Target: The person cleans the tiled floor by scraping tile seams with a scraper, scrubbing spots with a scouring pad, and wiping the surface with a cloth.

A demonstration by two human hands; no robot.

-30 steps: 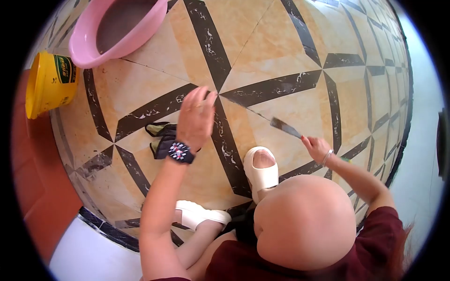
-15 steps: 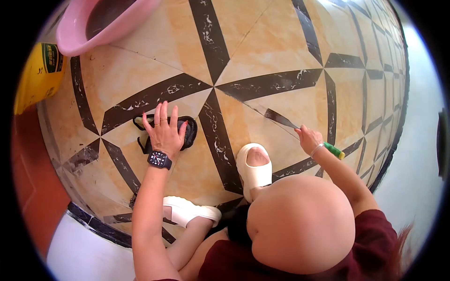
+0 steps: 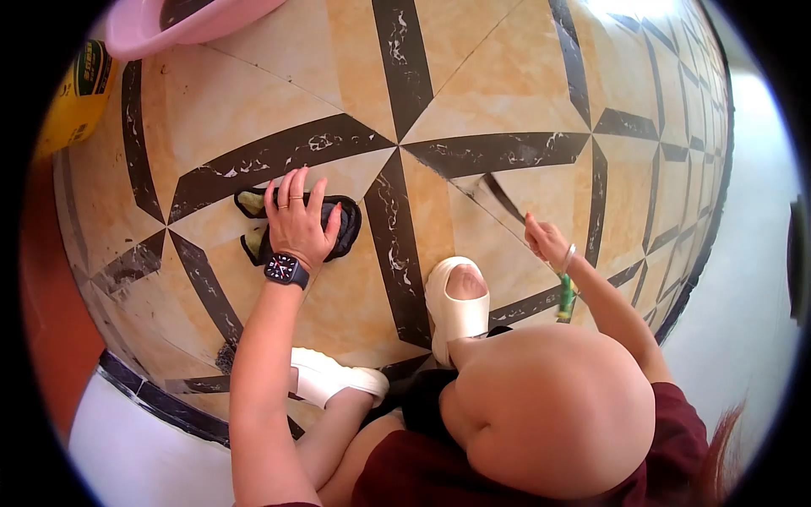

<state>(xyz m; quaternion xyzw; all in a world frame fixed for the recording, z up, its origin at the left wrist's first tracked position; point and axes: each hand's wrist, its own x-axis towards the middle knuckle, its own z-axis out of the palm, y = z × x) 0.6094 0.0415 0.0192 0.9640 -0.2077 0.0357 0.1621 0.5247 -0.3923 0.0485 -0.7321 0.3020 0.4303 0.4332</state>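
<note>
My left hand (image 3: 302, 221) lies palm down with fingers spread over a black, dark-edged cloth item (image 3: 345, 238) on the tiled floor. Olive-green patches show at its left side, and its exact kind is partly hidden under the hand. In my right hand (image 3: 548, 242) is a scraper (image 3: 504, 196) with a flat dark blade and a green and yellow handle. The blade points up and to the left, at or just above a thin diagonal tile joint, seen nearly edge-on. Whether it touches the floor I cannot tell.
A pink basin (image 3: 144, 38) with dark liquid stands at the upper left, beside a yellow container (image 3: 80, 110). My feet in white slippers (image 3: 457, 317) are close below my hands. A white wall base with dark trim (image 3: 156, 401) lies lower left.
The scraper has turned, so its blade now shows nearly edge-on and its handle points downward. My left hand stays on the cloth item, more of whose green patches show. The view has shifted slightly.
</note>
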